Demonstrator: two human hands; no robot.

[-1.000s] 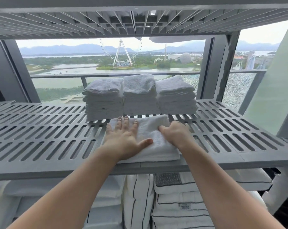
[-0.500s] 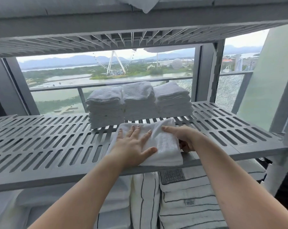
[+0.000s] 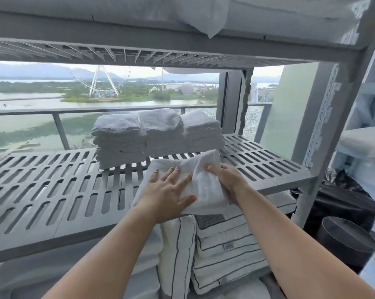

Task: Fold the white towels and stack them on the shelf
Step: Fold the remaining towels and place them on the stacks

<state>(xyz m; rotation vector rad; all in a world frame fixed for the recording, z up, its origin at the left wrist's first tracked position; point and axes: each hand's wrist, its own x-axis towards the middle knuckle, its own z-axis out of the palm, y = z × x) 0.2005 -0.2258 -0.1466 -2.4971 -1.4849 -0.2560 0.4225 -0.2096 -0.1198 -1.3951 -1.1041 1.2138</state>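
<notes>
A white towel [image 3: 206, 184] is being worked at the front edge of the grey slatted shelf [image 3: 53, 190]; it is kept there, it seems, because the edge gives a flat bed within easy reach, clear of the finished piles. The left hand [image 3: 169, 190] is laid flat on the cloth, fingers spread and not closed on anything, pressing it down so it cannot slide on the hard plastic; the right hand [image 3: 227, 180] is clamped on the towel's right side, thumb over and fingers tucked under, the cloth being lifted into a soft ridge there, presumably to be turned over as a fold. The terry is thick and looped, creasing in rounded folds rather than sharp ones; the shelf is rigid, pierced with long oblong slots. Behind, three stacks of folded towels [image 3: 160, 134] are ranged side by side, touching, their edges squared to the front, with rounded tops. Below the shelf, striped white linens [image 3: 223, 247] are stored flat and on edge.
</notes>
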